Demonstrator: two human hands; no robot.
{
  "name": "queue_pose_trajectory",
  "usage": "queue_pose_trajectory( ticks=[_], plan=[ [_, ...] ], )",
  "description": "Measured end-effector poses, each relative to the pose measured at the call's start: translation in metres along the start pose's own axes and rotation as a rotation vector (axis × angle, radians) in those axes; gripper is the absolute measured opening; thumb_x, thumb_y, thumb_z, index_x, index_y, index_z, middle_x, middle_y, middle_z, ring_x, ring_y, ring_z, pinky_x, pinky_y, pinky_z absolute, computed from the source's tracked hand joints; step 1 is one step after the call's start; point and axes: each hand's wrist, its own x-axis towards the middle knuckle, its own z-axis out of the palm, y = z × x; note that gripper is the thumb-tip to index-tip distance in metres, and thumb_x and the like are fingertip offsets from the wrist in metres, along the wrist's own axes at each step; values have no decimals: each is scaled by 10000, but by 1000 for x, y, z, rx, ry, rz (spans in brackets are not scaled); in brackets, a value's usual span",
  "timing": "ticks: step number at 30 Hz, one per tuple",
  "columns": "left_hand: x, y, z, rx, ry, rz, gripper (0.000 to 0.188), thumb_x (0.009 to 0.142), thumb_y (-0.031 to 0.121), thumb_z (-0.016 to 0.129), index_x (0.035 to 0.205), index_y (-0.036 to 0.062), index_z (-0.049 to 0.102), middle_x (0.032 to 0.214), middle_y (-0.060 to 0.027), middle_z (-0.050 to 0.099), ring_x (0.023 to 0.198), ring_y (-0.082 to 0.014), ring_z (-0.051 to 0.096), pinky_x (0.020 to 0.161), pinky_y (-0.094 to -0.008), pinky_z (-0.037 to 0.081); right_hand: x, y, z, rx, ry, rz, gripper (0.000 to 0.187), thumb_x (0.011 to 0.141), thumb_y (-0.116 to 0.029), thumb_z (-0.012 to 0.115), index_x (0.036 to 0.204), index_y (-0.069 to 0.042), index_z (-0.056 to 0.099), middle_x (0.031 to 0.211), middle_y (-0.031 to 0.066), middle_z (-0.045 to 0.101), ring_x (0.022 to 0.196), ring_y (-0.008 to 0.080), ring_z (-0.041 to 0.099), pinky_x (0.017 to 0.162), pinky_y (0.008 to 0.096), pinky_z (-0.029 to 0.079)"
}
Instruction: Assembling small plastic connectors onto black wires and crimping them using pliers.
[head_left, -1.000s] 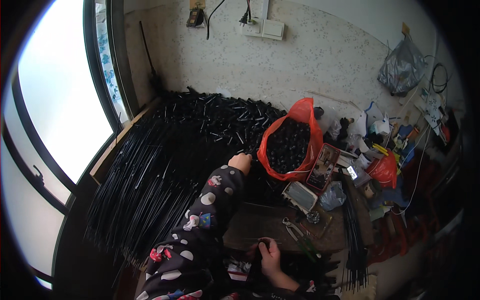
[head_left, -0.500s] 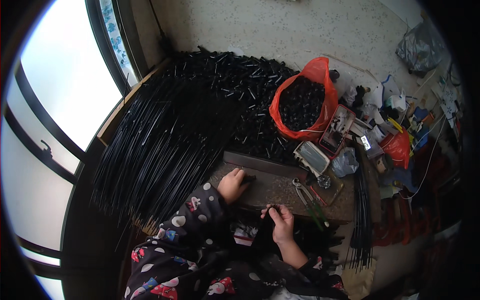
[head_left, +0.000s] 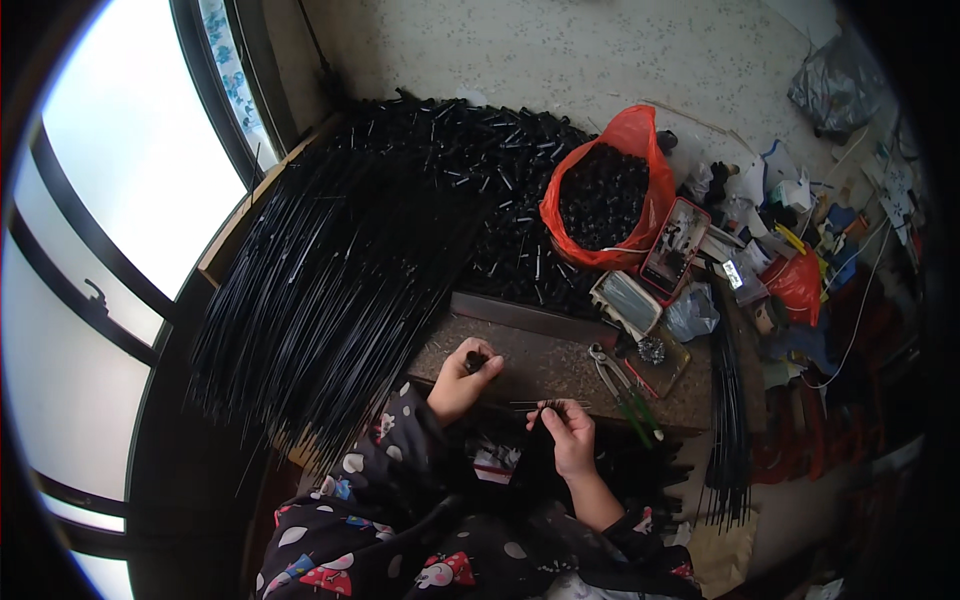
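My left hand (head_left: pixel 455 388) is closed round a short black tubular piece (head_left: pixel 474 361) whose round end points up, over the near edge of the work board (head_left: pixel 520 360). Lower and to the right, my right hand (head_left: pixel 570 437) pinches several thin dark wire-like pieces (head_left: pixel 526 405) between thumb and fingers. Their tips stick out sideways toward the left hand, with a gap between the two. Pliers with green handles (head_left: pixel 622 396) lie on the board to the right of my hands.
Long black rods (head_left: pixel 310 290) are heaped at the left. Behind the board's dark raised bar (head_left: pixel 530 322) spreads a pile of short black tubes (head_left: pixel 500 170). A red plastic bag (head_left: pixel 660 180) holds more black pieces. An open red-rimmed case (head_left: pixel 675 250) and assorted clutter lie at the right.
My left hand has turned and lifted from the board, and the black tubular piece in it now shows its round end. My right hand stays nearly in place, still pinching the wires.
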Motion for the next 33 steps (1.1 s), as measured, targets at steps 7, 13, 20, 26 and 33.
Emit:
queue_pose_trajectory(
  ticks=[7, 13, 20, 26, 33],
  plan=[
    [8, 53, 39, -239, -162, 197, 128, 878, 144, 546, 853, 21, 522, 990, -37, 491, 823, -99, 450, 729, -242, 382, -4, 2, 17, -430, -24, -147, 108, 866, -67, 560, 926, 23, 565, 798, 31, 629, 722, 93, 565, 702, 220, 450],
    [-15, 31, -3, -594, -26, -306, 124, 853, 104, 582, 912, 42, 492, 877, -50, 551, 626, -86, 511, 546, -198, 399, -1, 6, 16, -95, 42, -68, 112, 891, -97, 523, 940, 0, 548, 855, 29, 584, 788, 92, 535, 712, 223, 433],
    [-44, 22, 9, -998, -262, -574, 274, 806, -8, 588, 1076, -26, 548, 1073, -107, 553, 782, -154, 581, 713, -253, 479, -8, 4, 32, 17, 200, -87, 108, 877, -61, 536, 973, -36, 495, 898, 5, 518, 808, 71, 484, 736, 207, 401],
    [-33, 20, 26, -858, -156, -512, 305, 864, 106, 564, 1147, 10, 501, 983, -99, 576, 784, -133, 552, 650, -215, 449, -11, 5, 29, -1, 225, -84, 150, 877, -77, 555, 980, -26, 460, 883, 13, 511, 784, 62, 484, 719, 195, 397],
    [-37, 12, 26, -1067, -273, -509, 243, 821, 32, 588, 1055, -19, 549, 1048, -140, 557, 855, -165, 560, 751, -241, 469, -12, 7, 27, 13, 226, -109, 164, 874, -78, 560, 984, -21, 453, 881, 18, 512, 782, 66, 490, 725, 196, 406]
  ],
)
